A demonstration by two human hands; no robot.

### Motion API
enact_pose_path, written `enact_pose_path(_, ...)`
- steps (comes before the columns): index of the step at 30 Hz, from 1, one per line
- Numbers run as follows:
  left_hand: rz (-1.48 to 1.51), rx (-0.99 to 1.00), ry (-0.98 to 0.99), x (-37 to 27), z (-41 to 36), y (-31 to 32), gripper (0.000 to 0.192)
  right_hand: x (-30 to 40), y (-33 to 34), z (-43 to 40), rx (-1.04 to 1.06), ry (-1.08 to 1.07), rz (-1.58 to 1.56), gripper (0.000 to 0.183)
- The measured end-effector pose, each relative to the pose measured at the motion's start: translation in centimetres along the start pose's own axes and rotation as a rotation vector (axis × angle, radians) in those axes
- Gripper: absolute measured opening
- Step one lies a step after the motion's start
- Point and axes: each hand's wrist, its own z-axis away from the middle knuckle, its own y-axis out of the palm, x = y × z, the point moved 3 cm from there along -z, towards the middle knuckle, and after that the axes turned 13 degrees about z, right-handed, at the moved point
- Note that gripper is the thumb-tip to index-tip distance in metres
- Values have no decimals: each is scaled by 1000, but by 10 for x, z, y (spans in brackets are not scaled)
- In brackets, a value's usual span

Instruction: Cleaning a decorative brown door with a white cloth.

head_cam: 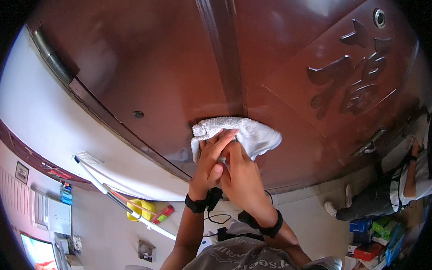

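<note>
A white textured cloth [258,136] is bunched against a large reddish-brown door [150,61], below its dark vertical moulding [219,46]. My left hand [210,158] is on the cloth's left part, its fingers stretched up over the folds. Beside it, almost touching, my right hand [243,171] holds the middle of the cloth with bent fingers. Some fingertips are hidden in the folds. The cloth's right end spreads loose and looks blurred. Black bands circle both wrists.
A raised character [353,75], a peephole [379,18] and a door handle [369,142] are at right. Another person [378,197] stands there near stacked boxes [367,251]. At lower left are a white pole [124,199], a yellow bucket [142,209] and a wall switch [88,158].
</note>
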Motion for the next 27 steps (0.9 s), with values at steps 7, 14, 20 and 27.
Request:
enact_pose_path(7,315,-107,49,12,8,-1,63,-22,17,-19,-11,-23,-656,17)
enact_pose_path(14,-197,-4,-5,-18,1,-2,48,-40,34,-26,-86,169,-735,28)
enact_pose_path(20,59,-252,79,-41,-4,1,55,-6,14,-56,-156,167,-524,27)
enact_pose_path(27,-131,-318,332,17,16,39,59,-32,33,-30,-166,24,-588,22)
